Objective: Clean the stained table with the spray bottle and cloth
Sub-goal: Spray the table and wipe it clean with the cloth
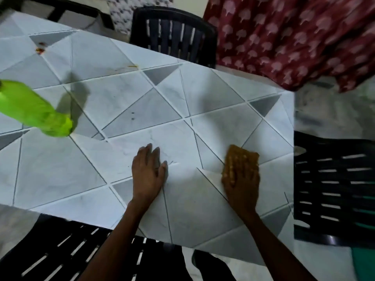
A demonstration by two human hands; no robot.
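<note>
The table (pixel 113 98) has a white and grey triangle-patterned top. My right hand (pixel 242 175) lies flat with straight fingers on an orange-brown cloth (pixel 250 154), pressing it to the table near the right edge. My left hand (pixel 149 171) rests open, palm down, on the bare top to the left of the cloth. A bright green spray bottle (pixel 34 110) stands at the left side of the table, apart from both hands. Red-orange stains (pixel 40 47) mark the far left corner. An orange smear (pixel 133 66) sits by the far edge, and small dark specks (pixel 133 116) dot the middle.
Dark slatted plastic chairs stand around the table: one at the far side (pixel 174 35), one to the right (pixel 332 189), one at the near left (pixel 60 250). A maroon patterned fabric (pixel 294 37) hangs at the upper right, past the table's far right corner.
</note>
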